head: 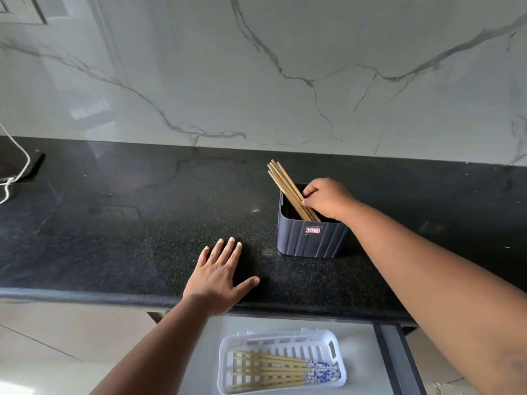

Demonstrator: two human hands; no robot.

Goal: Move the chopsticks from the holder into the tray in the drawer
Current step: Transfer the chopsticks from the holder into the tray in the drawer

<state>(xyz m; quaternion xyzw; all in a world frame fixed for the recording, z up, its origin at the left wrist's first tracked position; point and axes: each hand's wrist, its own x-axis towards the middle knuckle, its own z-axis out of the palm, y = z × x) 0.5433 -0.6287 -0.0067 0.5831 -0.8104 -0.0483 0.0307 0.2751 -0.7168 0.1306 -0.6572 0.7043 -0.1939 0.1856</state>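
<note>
Partly done: several blue-patterned bamboo chopsticks (273, 372) already lie in the white slotted plastic tray (338, 344) in the near drawer (356, 332). The right hand (328, 199) pinches the plain wooden chopsticks (285, 185) leaning in the dark ribbed holder (310, 238). The left hand (219, 276) rests flat, fingers spread, on the black counter (114, 238).

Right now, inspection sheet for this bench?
Surface: black speckled stone counter, bare in the middle.
Job's things: dark blue ribbed plastic holder with plain wooden chopsticks leaning left; white slotted plastic tray in the open drawer, holding blue-patterned chopsticks.
Clutter: nothing seen.
Grippers: right hand closed on holder chopsticks; left hand flat, open.
Cables: white cord, far left.
Surroundings: white veined marble wall.
</note>
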